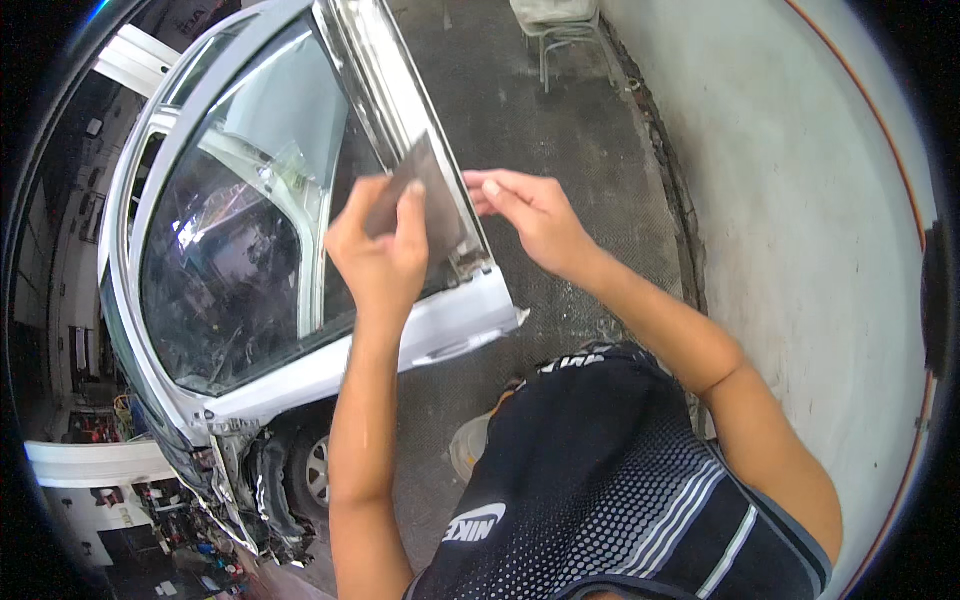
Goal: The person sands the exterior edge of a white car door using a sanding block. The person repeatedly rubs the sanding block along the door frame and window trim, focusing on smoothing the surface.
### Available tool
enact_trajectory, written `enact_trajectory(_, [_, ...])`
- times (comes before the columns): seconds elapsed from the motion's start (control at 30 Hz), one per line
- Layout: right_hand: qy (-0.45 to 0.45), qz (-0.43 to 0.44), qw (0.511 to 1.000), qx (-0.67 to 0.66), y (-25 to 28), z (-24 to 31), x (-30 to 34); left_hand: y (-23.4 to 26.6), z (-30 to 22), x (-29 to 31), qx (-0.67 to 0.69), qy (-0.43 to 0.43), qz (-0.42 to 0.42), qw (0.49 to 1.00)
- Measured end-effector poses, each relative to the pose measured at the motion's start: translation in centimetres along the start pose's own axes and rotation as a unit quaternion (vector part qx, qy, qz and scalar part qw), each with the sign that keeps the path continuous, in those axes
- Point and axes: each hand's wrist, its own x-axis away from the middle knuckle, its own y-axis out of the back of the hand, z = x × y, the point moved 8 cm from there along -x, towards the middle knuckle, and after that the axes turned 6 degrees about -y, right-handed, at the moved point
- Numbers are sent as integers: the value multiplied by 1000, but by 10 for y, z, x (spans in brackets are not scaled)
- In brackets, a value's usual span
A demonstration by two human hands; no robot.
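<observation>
Pinched between the thumb and fingers of my left hand [385, 245] is a thin brownish-grey sheet, apparently sandpaper [441, 205]. It is slightly blurred and hangs in front of the upright frame of a light silver car door [455, 318]. My right hand [535, 215] is just right of that frame, level with the sheet. Its thumb lies close against the curled fingers, whose tips reach the door's edge. Whether anything is in them cannot be made out. The door's window glass [240, 250] lies left of my left hand.
Below the door, a wheel [317, 470] and torn front bodywork [235, 490] of the car show. A pale wall [790, 220] runs along the right. A light-coloured chair [555, 12] stands at the far end of the dark floor [560, 120].
</observation>
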Motion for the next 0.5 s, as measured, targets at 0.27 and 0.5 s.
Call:
enact_trajectory(0.27, [-78, 22, 997, -17, -2, -12, 9, -1, -4, 13, 6, -5, 1, 1000])
enact_trajectory(0.5, [-70, 8, 996, -51, 0, -13, 5, -7, -3, 6, 13, -3, -1, 1000])
